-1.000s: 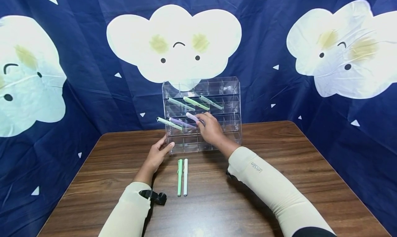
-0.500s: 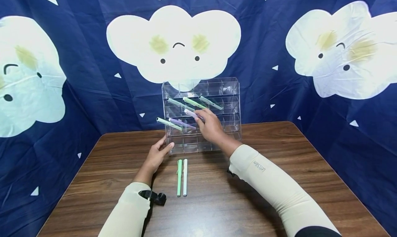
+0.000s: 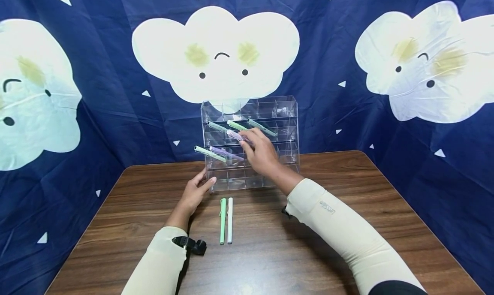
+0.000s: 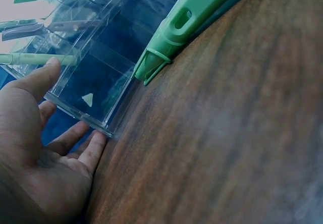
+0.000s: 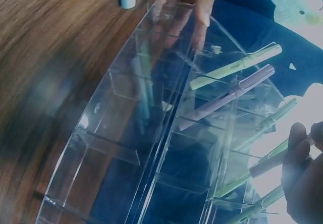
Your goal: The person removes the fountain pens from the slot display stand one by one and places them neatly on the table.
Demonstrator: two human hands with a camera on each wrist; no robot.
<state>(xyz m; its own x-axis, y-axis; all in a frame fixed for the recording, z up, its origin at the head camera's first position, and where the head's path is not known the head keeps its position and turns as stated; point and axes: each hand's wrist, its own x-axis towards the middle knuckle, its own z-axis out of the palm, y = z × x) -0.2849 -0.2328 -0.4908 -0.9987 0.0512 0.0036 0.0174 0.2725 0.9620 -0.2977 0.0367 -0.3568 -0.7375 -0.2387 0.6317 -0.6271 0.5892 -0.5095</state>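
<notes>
In the head view my right hand (image 3: 261,151) pinches a pale lilac pen (image 3: 234,135), its clipped end pointing up and left. It is in front of the clear acrylic rack (image 3: 254,183), overlapping the tier with the green pens. In the right wrist view the pen's other end (image 5: 266,165) sticks out below the fingertips. My left hand (image 3: 194,194) holds the rack's lower left corner, thumb toward the front and fingers along the side. A pale green pen (image 3: 204,152) and a purple pen (image 3: 225,153) lean in the tier below the held pen.
Above lean a grey-green pen (image 3: 217,126), a bright green pen (image 3: 236,125) and another grey-green pen (image 3: 262,127). A green pen (image 3: 222,221) and a white pen (image 3: 230,221) lie side by side on the wooden table (image 3: 328,252). Blue cloth (image 3: 324,132) hangs behind.
My right hand has lifted the lilac pen up and slightly left, from the tier with the purple pen to in front of the tier above. My left hand stays at the rack's corner.
</notes>
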